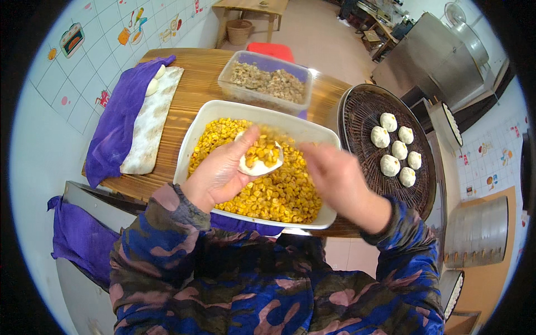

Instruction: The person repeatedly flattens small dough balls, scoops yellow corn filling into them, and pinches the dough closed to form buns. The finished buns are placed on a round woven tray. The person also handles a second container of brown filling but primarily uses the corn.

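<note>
My left hand point(224, 169) holds a round dough wrapper point(260, 167) cupped in its palm, the thumb over its upper edge. Yellow corn filling point(264, 153) lies heaped on the dough. Both are above a white plastic tub point(181, 167) of corn kernels point(268, 201). My right hand point(335, 178) is over the tub's right side, its fingers curled and blurred by motion. A blurred streak runs between the hands, and whether the right fingers grip a utensil cannot be made out.
Behind the tub stands a clear plastic container point(224, 86) of chopped filling. At right, several pleated buns point(390, 165) sit in a round steamer point(360, 121). At left, a purple cloth point(119, 113) partly covers dough pieces point(152, 87) on a floured board point(146, 138). Metal steamer tiers point(477, 234) stand farther right.
</note>
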Available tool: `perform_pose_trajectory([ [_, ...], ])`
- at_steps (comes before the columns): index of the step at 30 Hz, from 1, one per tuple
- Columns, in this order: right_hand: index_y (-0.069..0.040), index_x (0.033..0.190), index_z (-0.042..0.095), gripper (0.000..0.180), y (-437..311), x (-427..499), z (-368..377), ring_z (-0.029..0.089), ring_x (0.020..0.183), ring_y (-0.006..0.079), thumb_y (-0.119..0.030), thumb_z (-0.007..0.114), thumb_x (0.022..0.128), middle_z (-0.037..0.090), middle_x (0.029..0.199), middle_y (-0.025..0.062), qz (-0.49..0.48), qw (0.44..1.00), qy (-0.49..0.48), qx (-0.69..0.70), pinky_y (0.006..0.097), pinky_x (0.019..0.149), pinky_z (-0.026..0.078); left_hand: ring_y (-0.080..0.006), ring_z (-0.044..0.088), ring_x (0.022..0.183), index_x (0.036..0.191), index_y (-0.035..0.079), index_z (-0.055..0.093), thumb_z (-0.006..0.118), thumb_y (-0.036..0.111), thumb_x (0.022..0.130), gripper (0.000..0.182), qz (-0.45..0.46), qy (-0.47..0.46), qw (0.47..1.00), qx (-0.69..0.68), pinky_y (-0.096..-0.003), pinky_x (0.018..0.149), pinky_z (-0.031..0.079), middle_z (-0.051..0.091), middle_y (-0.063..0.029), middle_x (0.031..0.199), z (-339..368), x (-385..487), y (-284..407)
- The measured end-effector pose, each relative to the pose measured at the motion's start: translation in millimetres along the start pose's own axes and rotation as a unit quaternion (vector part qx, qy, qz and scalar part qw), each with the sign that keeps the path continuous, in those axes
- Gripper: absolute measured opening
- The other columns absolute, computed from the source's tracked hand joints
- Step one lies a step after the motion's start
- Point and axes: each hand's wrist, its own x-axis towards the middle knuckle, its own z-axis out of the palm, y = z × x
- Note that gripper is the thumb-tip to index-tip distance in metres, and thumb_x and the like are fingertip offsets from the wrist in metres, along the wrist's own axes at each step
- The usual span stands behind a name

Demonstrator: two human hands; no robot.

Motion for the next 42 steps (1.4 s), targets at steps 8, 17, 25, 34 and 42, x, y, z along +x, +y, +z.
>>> perform_pose_trajectory([
  [8,0.005,0.122,0.053,0.054,-20,-31,38,0.054,0.061,0.0227,-0.003,0.062,0.069,0.049,0.071,0.0079,-0.123,0.986,-0.001,-0.108,0.0342,0.054,0.047,-0.0212,0.062,0.098,0.118,0.002,0.052,0.053,-0.002,0.090,0.029,0.096,0.106,0.981,0.129,-0.0340,0.083,0.054,0.060,-0.0096,0.109,-6,-6,-12],
  [17,0.005,0.103,0.063,0.019,18,-6,0,0.065,0.078,0.0296,-0.005,0.053,0.091,0.065,0.087,0.0200,0.082,0.994,0.027,0.067,0.0320,0.069,0.051,-0.0254,0.059,0.110,0.123,-0.002,0.049,0.054,0.003,0.091,0.032,0.150,0.096,0.974,0.142,-0.0403,0.095,0.051,0.058,-0.0146,0.119,-1,-3,19],
  [25,0.002,0.099,0.067,0.024,64,12,42,0.062,0.069,0.0289,-0.014,0.052,0.089,0.065,0.079,0.0158,0.280,0.916,-0.231,0.171,0.0363,0.063,0.050,-0.0269,0.057,0.114,0.123,0.000,0.050,0.053,0.023,0.096,0.035,0.168,0.117,0.976,0.070,-0.0445,0.097,0.048,0.058,-0.0143,0.121,-3,-9,38],
  [34,0.002,0.105,0.064,0.020,32,1,-24,0.042,0.053,0.0049,-0.012,0.052,0.095,0.050,0.066,-0.0018,0.267,0.922,-0.053,0.275,0.0216,0.047,0.037,-0.0231,0.060,0.107,0.127,-0.002,0.049,0.056,0.010,0.092,0.038,0.084,0.061,0.989,0.110,-0.0358,0.093,0.050,0.060,-0.0133,0.115,-18,1,10],
  [42,0.009,0.122,0.046,0.050,-19,-34,21,0.060,0.076,0.0283,-0.008,0.055,0.076,0.056,0.083,0.0139,-0.041,0.998,-0.056,0.005,0.0375,0.063,0.051,-0.0242,0.058,0.109,0.127,-0.001,0.046,0.048,-0.001,0.091,0.036,0.091,0.122,0.967,0.205,-0.0343,0.093,0.049,0.056,-0.0122,0.122,-1,-10,-8],
])
